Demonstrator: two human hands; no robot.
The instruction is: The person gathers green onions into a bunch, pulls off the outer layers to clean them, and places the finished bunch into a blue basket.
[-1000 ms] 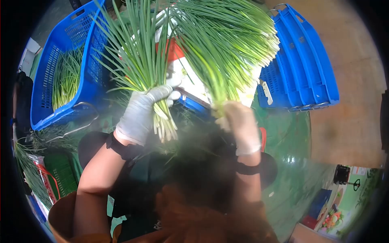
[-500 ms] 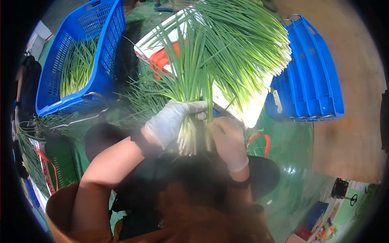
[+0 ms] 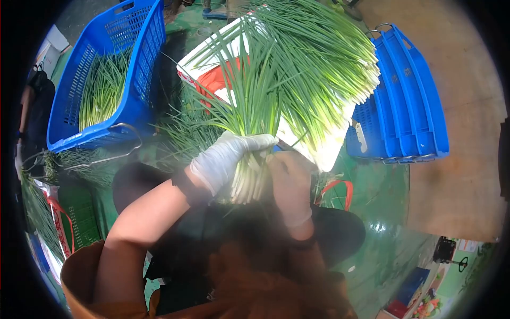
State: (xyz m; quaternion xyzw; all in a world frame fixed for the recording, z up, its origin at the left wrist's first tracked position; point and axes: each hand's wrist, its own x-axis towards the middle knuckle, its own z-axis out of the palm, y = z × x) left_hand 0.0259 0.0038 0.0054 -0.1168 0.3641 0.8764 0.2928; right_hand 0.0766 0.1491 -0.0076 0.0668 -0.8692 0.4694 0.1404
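My left hand (image 3: 223, 159), in a pale thin glove, is wrapped round a bunch of green onions (image 3: 249, 106). The white root ends point down towards me and the green leaves fan out upward. My right hand (image 3: 291, 181), also gloved, is at the right side of that bunch, its curled fingers against the stalks just below my left thumb. The tips of those fingers are partly hidden. Beyond both hands, a large pile of green onions (image 3: 329, 69) lies on a white board (image 3: 332, 143), white ends to the right.
A blue basket (image 3: 141, 80) with more green onions (image 3: 103, 95) stands at the left. Blue stacked crates (image 3: 411, 101) are on the right beside a brown board (image 3: 457, 133). Loose leaves (image 3: 186, 125) lie left of the white board. A red strap (image 3: 348, 194) shows near my right knee.
My right hand has moved slightly left, closer to my left hand. The stalks that stood apart at the right now lie against the bunch.
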